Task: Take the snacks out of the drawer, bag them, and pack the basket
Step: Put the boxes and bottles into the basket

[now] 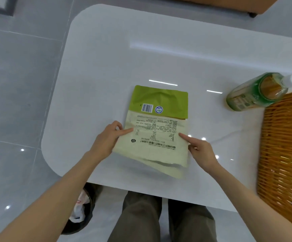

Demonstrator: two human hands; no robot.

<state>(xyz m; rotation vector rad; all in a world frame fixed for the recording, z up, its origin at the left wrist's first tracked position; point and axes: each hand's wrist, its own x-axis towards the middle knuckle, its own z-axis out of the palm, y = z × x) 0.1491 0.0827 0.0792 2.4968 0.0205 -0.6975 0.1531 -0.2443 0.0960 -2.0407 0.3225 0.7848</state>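
Near the tabletop's (124,49) front edge, about midway along it, I see the pouch (159,130) lying flat at its far end and lifted off the surface at its near end, where a shadow shows beneath it. It is a flat, creased packet, lime green across the far third and pale beige below. My left hand (105,140) grips its left edge, index finger (126,131) stretched over the printed face and the other fingers curled. My right hand (201,151) holds the right edge the same way, index finger (183,136) laid on top. On the green band sit a barcode (147,108) and a round blue-and-white mark (159,109). The beige part carries a boxed table and lines of Chinese print, upside down to me and too small to read. Toward the right edge a bottle (253,93) with a green label and white cap stands just beside a wicker basket (285,145).
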